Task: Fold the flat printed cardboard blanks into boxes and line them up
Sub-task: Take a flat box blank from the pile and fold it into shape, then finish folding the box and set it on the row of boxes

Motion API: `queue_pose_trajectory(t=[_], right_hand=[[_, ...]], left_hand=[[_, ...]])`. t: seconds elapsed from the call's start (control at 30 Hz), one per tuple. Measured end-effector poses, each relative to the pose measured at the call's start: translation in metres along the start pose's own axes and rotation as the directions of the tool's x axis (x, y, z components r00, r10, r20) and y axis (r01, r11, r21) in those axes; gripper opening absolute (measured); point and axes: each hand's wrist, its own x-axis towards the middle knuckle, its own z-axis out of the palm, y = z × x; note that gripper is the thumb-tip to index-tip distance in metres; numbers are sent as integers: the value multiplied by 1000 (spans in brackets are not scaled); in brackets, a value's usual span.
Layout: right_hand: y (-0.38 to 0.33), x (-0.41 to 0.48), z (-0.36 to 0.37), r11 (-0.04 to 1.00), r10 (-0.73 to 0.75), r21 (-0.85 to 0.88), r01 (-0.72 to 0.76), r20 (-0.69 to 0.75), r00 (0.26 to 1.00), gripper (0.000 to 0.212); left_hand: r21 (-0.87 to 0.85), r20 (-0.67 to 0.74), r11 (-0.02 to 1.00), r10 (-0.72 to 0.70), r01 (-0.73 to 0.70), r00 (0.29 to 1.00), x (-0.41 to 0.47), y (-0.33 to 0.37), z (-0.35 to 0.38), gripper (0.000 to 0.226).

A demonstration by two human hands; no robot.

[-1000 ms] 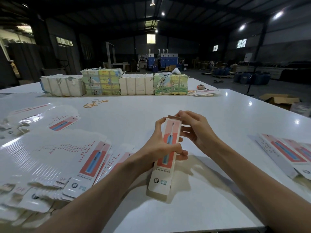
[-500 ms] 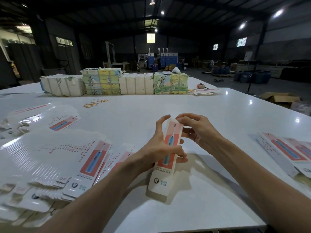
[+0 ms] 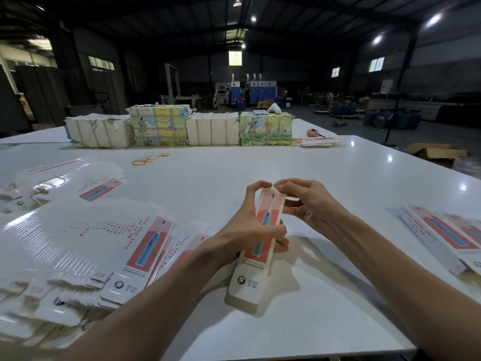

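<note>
A long narrow box (image 3: 250, 277), white with a red panel and a blue toothbrush picture, stands tilted on the white table (image 3: 299, 168) in front of me. My left hand (image 3: 250, 227) grips its middle, thumb across the front and forefinger up at the far end. My right hand (image 3: 304, 201) has its curled fingertips on the top flap at that far end. A fanned stack of flat blanks (image 3: 86, 246) lies to the left. Folded boxes (image 3: 447, 235) lie in a row at the right edge.
Four wrapped bundles (image 3: 179, 127) stand in a row at the table's far side, with orange rubber bands (image 3: 148, 158) before them and a small pile of blanks (image 3: 320, 142) to their right. More loose blanks (image 3: 67, 181) lie at the far left. A cardboard carton (image 3: 437, 152) sits on the floor beyond.
My right fingers moved from the box's side up onto its far end and pushed the top flap down. The left forefinger rose to meet them. The box stayed in place.
</note>
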Motion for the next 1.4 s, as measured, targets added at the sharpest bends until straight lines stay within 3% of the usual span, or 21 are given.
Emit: queue_pose_trajectory(t=[0.23,0.37,0.5,0.7,0.93,1.1,1.17,1.27,1.37,1.4], right_hand=[[-1,-1,-3,1000,-23,-13,24,41,999,16],[0,-3,3,999,-35,-20,36,55,998,15],[9,-8,16,970,-161,-175,167,48,986,24],[16,-13,19,913,-304,-291,286,-17,953,15],[22,-8,21,888,-344,-332,319,-17,939,15],[25,-9,28,773,-390,-510,377,86,917,41],[23,-12,30,632,-460,-650,421,122,879,36],[16,-19,37,416,-450,-791,449,250,857,30],[16,-26,46,277,-364,-850,448,339,868,49],[17,-28,48,249,-335,-864,438,347,876,56]], left_hand=[[-2,7,1000,-5,5,1000,1,0,0,111],[-15,-54,999,-32,31,998,0,3,-1,103],[-28,-116,997,-74,72,991,4,4,-1,100],[-109,-94,992,-67,56,993,7,1,2,101],[-121,-101,990,-87,74,991,6,3,0,97],[-407,-173,912,-121,41,977,6,3,-3,94],[-514,-222,858,-129,-3,966,8,5,-7,88],[-655,-238,749,-79,-99,968,7,7,-10,58],[-804,-205,582,-73,-126,976,6,9,-10,27],[-827,-191,553,-105,-103,976,6,10,-11,34]])
